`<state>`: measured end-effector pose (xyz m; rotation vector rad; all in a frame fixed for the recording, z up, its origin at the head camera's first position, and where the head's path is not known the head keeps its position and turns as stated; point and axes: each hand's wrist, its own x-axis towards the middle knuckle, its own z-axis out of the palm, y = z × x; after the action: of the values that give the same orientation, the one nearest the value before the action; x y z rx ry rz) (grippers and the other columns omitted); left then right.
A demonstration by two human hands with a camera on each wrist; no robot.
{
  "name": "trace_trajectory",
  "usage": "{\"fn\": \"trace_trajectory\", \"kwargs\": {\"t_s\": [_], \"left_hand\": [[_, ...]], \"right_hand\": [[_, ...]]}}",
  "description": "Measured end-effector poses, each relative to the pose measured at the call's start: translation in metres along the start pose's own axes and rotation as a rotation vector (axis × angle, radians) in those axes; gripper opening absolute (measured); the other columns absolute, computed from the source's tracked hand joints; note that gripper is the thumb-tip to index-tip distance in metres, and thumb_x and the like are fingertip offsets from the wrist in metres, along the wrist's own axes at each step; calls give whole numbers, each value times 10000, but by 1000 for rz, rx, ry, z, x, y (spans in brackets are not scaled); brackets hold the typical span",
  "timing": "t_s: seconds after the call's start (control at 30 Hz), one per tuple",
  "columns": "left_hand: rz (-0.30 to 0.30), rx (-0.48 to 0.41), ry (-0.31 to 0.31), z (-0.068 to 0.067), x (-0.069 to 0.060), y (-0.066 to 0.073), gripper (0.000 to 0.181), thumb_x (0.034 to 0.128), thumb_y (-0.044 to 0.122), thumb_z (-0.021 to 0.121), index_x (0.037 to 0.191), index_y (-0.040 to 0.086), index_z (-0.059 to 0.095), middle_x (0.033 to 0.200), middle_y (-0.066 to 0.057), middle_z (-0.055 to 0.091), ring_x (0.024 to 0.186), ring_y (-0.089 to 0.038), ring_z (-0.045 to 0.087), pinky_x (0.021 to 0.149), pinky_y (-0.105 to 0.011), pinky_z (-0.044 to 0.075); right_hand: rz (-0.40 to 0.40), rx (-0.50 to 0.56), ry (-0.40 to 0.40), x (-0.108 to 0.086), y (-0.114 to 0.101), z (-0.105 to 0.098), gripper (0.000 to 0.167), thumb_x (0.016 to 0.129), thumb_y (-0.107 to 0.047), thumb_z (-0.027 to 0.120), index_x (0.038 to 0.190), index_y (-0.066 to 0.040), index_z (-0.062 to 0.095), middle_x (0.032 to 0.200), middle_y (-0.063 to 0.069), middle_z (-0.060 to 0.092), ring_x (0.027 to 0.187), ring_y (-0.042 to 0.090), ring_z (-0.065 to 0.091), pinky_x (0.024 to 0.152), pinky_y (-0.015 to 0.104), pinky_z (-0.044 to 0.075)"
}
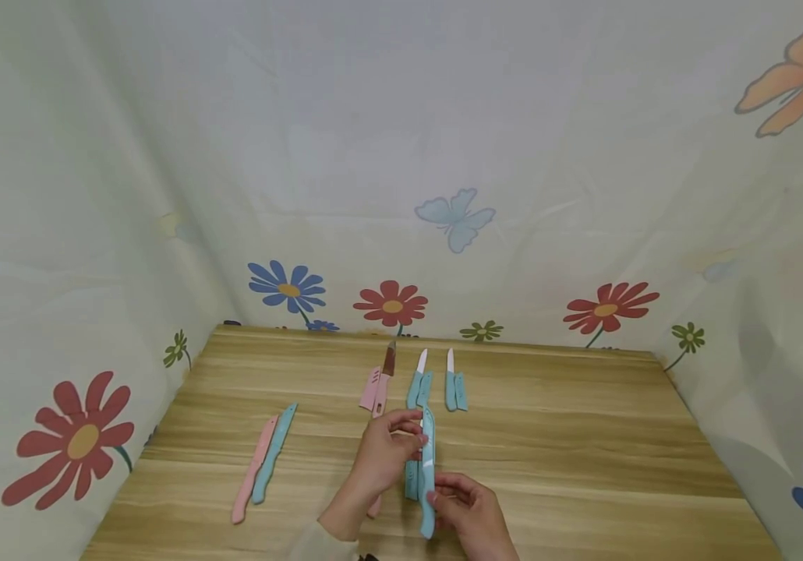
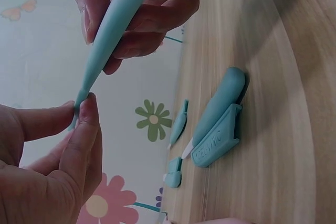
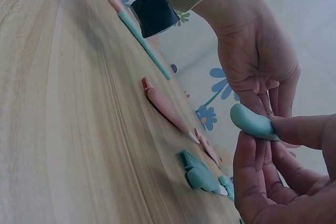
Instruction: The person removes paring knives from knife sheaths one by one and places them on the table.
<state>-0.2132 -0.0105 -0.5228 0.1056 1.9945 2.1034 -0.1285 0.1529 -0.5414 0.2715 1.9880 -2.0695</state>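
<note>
A long teal knife in its sheath (image 1: 428, 452) is held up above the table, its handle end toward the person. My left hand (image 1: 389, 452) pinches it near the far end between thumb and fingers; the left wrist view shows this pinch of the left hand (image 2: 58, 156) from close by. Around the handle (image 3: 253, 123) curl the thumb and fingers of my right hand (image 3: 294, 177), at the near end in the head view. Under the held knife lies a teal knife with its sheath (image 2: 216, 137) marked with lettering beside it.
Left on the wooden table (image 1: 584, 452) lie a pink knife (image 1: 256, 470) and a teal knife (image 1: 275, 454), side by side. Farther back are a pink knife (image 1: 388, 362) with a pink sheath (image 1: 369, 389) and two small teal-handled knives (image 1: 415, 387) with sheaths. A patterned cloth surrounds the table.
</note>
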Motion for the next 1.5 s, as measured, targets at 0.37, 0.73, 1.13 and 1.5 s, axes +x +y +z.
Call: {"fn": "trace_trajectory", "kwargs": {"t_s": [0.37,0.73,1.13,1.5], "left_hand": [[-17,-2,-3,0,1,4,359,919,-25,693,1277,-31,664,1003,-108,661,845,-135,682,755,-307,643],[-9,18,4,-1,2,4,354,918,-12,703,1270,-22,673,1018,-127,675,848,-153,682,751,-316,647],[16,42,12,-4,4,10,339,919,-22,691,1257,-37,673,997,-138,678,833,-159,693,736,-307,648],[28,55,29,-7,5,11,331,922,-15,696,1252,-38,676,1001,-151,681,836,-164,691,749,-342,656]], "right_hand": [[10,-1,-11,-3,-3,-1,416,947,-102,717,1274,130,608,986,33,700,885,127,675,730,298,632],[48,-29,-34,-6,1,-5,433,946,-107,720,1294,123,603,1031,68,696,892,138,673,761,348,642],[87,1,-56,-12,6,-3,388,919,-81,736,1245,104,636,985,50,688,860,141,667,762,352,642],[113,2,-55,-20,15,-2,390,896,-96,752,1219,99,652,926,26,693,781,122,674,701,286,614]]}}
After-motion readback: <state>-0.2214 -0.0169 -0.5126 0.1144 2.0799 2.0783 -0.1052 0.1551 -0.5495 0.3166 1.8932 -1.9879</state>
